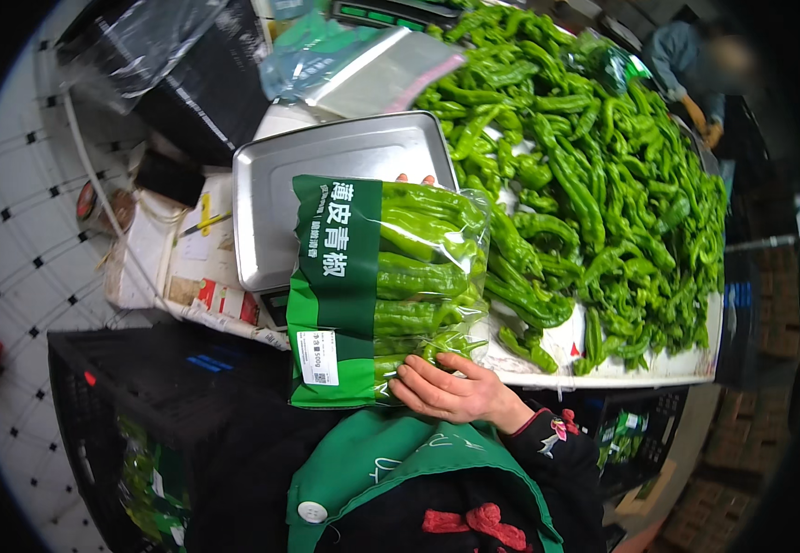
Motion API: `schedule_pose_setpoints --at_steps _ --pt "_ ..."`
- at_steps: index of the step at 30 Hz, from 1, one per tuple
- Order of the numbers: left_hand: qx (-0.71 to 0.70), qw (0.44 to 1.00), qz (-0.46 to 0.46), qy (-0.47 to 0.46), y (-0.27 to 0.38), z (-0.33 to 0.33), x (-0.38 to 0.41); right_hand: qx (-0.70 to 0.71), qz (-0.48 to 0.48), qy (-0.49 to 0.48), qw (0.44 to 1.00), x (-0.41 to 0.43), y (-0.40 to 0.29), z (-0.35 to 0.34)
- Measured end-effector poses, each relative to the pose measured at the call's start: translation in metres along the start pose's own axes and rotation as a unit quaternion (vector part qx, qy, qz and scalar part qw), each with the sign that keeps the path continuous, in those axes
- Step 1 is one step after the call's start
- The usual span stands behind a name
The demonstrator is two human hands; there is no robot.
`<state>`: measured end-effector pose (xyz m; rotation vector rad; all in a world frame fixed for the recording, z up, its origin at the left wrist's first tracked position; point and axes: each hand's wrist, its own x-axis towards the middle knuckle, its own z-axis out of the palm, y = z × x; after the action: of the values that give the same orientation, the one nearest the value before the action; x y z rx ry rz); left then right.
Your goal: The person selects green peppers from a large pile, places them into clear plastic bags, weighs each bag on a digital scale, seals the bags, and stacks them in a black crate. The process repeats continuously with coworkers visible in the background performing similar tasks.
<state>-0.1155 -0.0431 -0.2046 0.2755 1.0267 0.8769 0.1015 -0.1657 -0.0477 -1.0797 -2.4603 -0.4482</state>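
A clear-and-green plastic bag of long green peppers is held up in front of me, bearing printed writing and a white label. My right hand grips its near right corner, fingers on the front film. Behind the bag is my left hand; only a few fingertips show past the far edge, and the rest is hidden. Just beyond the bag lies the metal pan of a weighing scale, partly covered by it.
Loose green peppers are heaped on the white table at right. Flat packaging bags lie beyond the scale. A yellow-handled cutter lies at left. Black crates with packed bags stand below. Another person is at far right.
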Motion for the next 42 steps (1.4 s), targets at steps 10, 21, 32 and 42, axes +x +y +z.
schedule_pose_setpoints --at_steps 10,21,32,42 --pt "0.090 0.990 -0.102 -0.038 -0.032 -0.012 0.014 -0.170 0.106 0.014 0.980 -0.047 -0.035 0.000" --pt "0.201 0.952 -0.175 -0.147 -0.100 0.053 0.005 -0.259 0.241 0.026 0.935 -0.120 -0.059 -0.046" --pt "0.331 0.842 -0.337 -0.260 -0.274 0.155 -0.045 -0.019 0.535 0.293 0.793 -0.243 -0.111 -0.163" --pt "0.385 0.852 -0.278 -0.221 -0.311 0.210 -0.047 -0.229 0.517 0.031 0.824 -0.317 -0.172 -0.206"
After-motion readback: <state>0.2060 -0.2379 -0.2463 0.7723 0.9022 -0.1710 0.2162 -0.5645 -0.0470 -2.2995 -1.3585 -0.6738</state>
